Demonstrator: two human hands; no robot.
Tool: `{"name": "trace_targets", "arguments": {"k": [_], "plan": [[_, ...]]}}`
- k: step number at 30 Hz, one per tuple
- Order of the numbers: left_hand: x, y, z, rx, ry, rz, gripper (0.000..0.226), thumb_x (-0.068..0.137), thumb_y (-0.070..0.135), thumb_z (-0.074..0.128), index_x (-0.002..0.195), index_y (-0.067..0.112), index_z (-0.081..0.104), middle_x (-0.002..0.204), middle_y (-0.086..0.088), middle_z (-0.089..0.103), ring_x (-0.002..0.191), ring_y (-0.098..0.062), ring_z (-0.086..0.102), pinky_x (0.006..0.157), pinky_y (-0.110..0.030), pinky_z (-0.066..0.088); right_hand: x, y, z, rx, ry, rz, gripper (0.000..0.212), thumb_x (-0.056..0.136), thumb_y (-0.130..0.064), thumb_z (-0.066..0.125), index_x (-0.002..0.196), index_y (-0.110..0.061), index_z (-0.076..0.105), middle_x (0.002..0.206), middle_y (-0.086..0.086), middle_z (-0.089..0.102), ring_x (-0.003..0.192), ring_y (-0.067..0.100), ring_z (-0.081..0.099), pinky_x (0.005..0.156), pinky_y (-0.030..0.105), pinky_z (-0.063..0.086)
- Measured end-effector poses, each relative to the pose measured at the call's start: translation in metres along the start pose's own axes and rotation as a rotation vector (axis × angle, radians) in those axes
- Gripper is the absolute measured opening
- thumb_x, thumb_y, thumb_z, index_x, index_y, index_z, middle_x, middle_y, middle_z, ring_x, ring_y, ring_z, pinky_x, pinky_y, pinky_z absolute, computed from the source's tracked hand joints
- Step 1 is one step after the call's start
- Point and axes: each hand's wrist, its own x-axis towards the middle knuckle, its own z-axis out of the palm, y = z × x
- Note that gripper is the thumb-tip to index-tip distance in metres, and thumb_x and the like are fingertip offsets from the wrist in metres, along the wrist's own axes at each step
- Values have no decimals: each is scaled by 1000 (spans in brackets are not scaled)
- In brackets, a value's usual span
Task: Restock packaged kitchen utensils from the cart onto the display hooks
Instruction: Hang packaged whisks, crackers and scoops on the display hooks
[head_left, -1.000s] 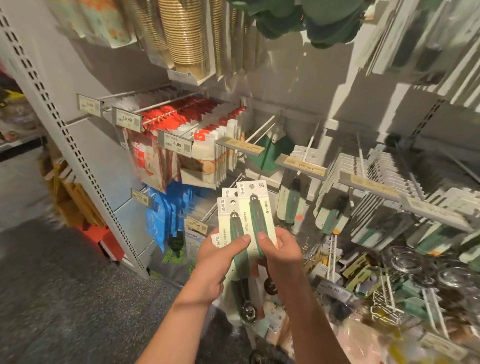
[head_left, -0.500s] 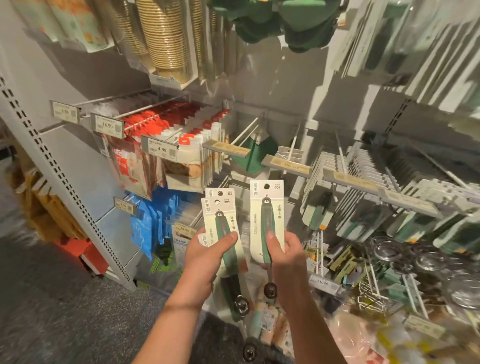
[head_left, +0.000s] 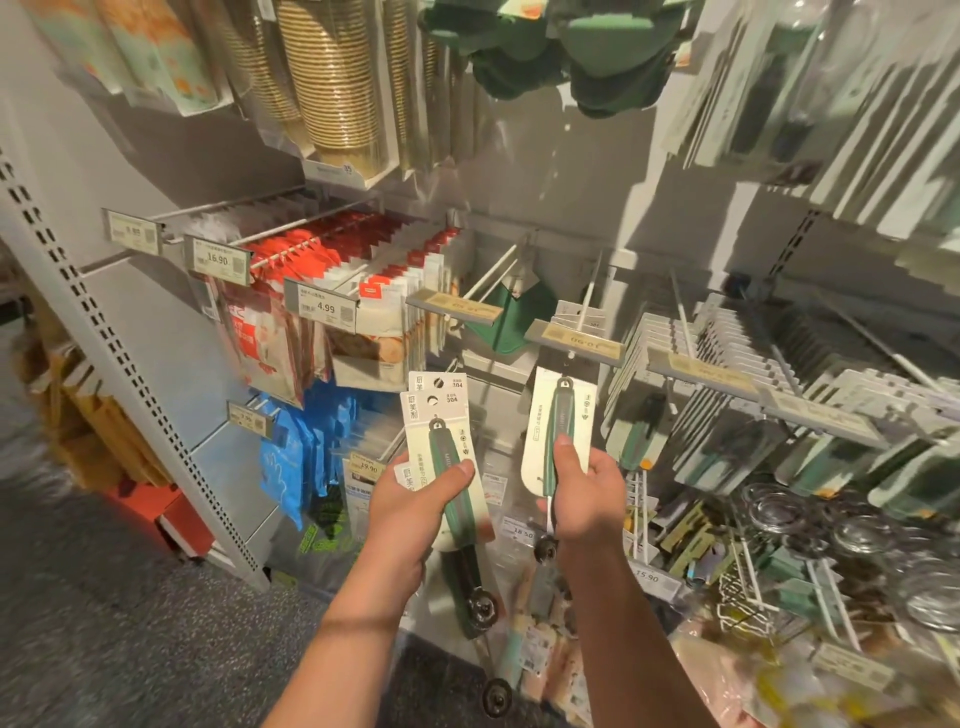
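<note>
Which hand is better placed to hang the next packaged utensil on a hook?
Right. The right hand holds a single card raised just under a hook's price tag. The left hand grips a stack, lower and away from it.

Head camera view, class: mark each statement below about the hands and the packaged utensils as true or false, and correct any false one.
1. The right hand holds a single carded utensil. True.
2. The left hand is empty. False: it grips a stack of carded utensils.
3. The single card's top is just under a hook's price tag. True.
4. The utensil handles are red. False: they are green.
5. The price tag by the red and white packets reads 4.99. True.
6. Both hands rest on the floor. False: they are raised in front of the display hooks.
</note>
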Motion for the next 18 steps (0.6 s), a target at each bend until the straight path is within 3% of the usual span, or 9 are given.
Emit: {"name": "trace_targets", "arguments": {"k": [4,7,9,12,15,16,18], "plan": [[2,2,4,-19,13,-3,26,84,5,82,105,18,73,93,5,81,89,-15,76,74,-30,57,22,-15,9,-6,-11,40,42,100,-41,65,129,-12,57,122,4,67,106,24,68,70,32,59],[3,3,6,-40,11,2,27,85,3,81,107,16,72,95,1,81,88,-17,76,61,-23,58,36,-27,13,-53,-26,63,48,98,-44,67,129,-8,56,127,7,63,114,28,61,95,39,52],[3,4,7,-48,4,7,29,85,3,81,110,16,72,97,0,81,90,-17,77,66,-25,59,44,-27,11,-136,-42,82,65,97,-50,66,143,-6,50,145,11,54,127,33,53,108,45,44],[4,3,6,-51,2,10,31,84,4,81,112,16,72,99,1,81,94,-17,76,81,-33,59,41,-23,8,-203,-149,118,78,99,-54,60,156,-8,35,161,7,39,143,33,41,115,49,35],[6,1,6,-36,-1,32,27,85,3,80,107,18,73,97,3,81,91,-13,76,76,-26,56,22,-13,3,-288,-274,137,66,100,-52,58,152,-12,45,156,14,47,141,37,47,114,52,41],[6,0,5,-30,-1,38,26,86,3,80,107,17,73,97,3,81,90,-12,76,75,-24,56,14,-8,2,-289,-313,146,59,100,-52,60,145,-14,53,146,17,56,132,37,56,108,52,48],[6,-3,6,-24,3,43,24,86,2,79,106,16,73,95,2,81,87,-12,76,71,-22,58,-7,-2,3,-243,-407,184,46,98,-52,63,131,-19,62,125,6,69,108,22,69,89,42,60]]}}
